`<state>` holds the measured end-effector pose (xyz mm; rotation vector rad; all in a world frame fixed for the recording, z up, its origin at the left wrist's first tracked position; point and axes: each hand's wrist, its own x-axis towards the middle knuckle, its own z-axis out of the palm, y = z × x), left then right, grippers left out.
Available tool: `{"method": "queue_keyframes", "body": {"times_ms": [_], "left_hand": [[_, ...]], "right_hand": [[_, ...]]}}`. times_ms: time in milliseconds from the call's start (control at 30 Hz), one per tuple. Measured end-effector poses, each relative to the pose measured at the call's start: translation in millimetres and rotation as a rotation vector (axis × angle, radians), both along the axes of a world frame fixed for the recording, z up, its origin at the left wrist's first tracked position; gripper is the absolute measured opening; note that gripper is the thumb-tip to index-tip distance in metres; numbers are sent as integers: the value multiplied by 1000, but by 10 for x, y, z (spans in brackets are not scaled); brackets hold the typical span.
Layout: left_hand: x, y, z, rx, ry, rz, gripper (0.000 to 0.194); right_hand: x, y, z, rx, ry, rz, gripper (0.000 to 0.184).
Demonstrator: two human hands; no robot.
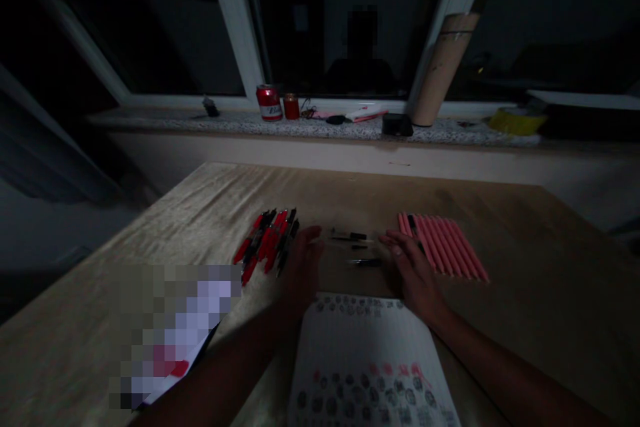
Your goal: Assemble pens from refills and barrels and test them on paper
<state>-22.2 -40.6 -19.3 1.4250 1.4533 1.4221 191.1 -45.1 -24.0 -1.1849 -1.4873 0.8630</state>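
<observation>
My left hand (304,257) rests on the table just right of a bunch of red and black pens (269,240). Its fingers reach forward and look empty, though the dim light blurs them. Across from it, my right hand (413,270) has its fingers stretched out, beside a row of pink pencils (450,245) with a black pen (415,230) among them. Between the hands lie black and clear pen parts (353,236) and a separate dark pen piece (365,262). Nearer me is a sheet of lined paper (367,340) covered with dark and red round marks.
A partly pixelated, light-coloured flat object (200,327) lies at the left of the table (540,320). On the windowsill (235,121) stand a red can (269,103), a small red jar (291,107), a tall tan cylinder (445,70) and a yellow object (517,121).
</observation>
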Motion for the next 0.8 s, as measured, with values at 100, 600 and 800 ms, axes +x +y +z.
{"method": "queue_keyframes", "body": {"times_ms": [100, 600, 800], "left_hand": [[-42, 46, 11, -15, -13, 21, 26], [4, 617, -17, 28, 39, -19, 20], [-37, 549, -27, 15, 74, -24, 20]], "right_hand": [[-37, 66, 9, -4, 3, -21, 35], [-187, 509, -34, 34, -67, -34, 37], [-158, 430, 20, 67, -154, -31, 37]]}}
